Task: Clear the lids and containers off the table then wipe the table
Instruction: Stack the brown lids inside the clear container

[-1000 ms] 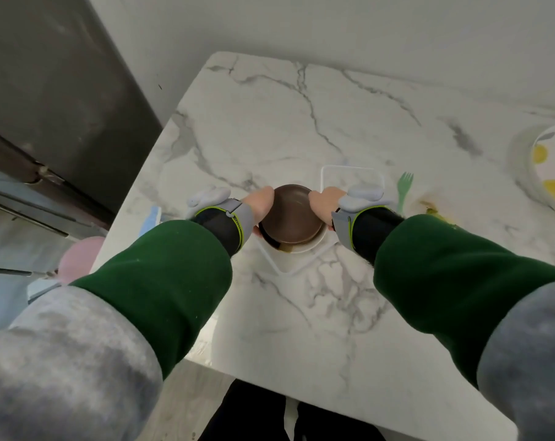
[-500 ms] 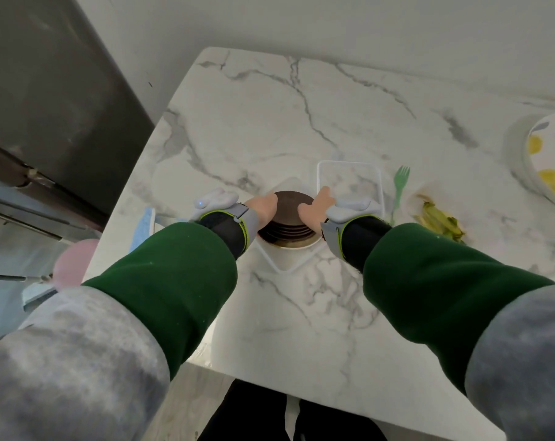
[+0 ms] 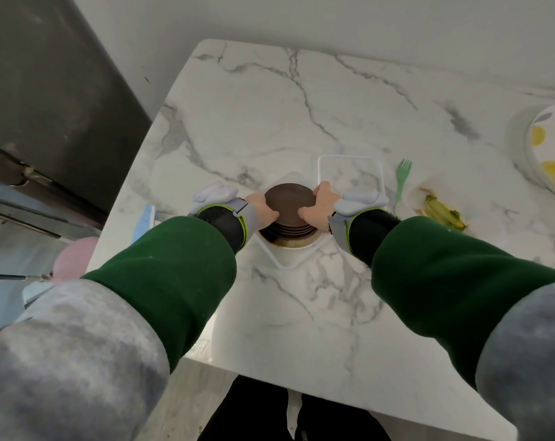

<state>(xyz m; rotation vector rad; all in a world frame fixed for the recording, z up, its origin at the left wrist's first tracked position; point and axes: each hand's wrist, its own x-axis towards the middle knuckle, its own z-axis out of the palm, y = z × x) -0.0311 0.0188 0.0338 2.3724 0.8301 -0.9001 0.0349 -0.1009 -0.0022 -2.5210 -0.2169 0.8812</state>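
Note:
A stack of round brown lids stands on a white round container that sits on a clear square lid near the middle of the marble table. My left hand grips the stack's left side and my right hand grips its right side, thumbs toward me. A clear rectangular container lies just behind my right hand. The fingers on the far side of the stack are hidden.
A green plastic fork and a banana peel lie to the right. A lemon-patterned bowl stands at the right edge. A blue item rests at the left table edge, a pink round object below it. A dark appliance stands left.
The brown lid, first seen tilted open-side up, now lies flat on top of the stack. Both hands shifted to clasp the stack's sides.

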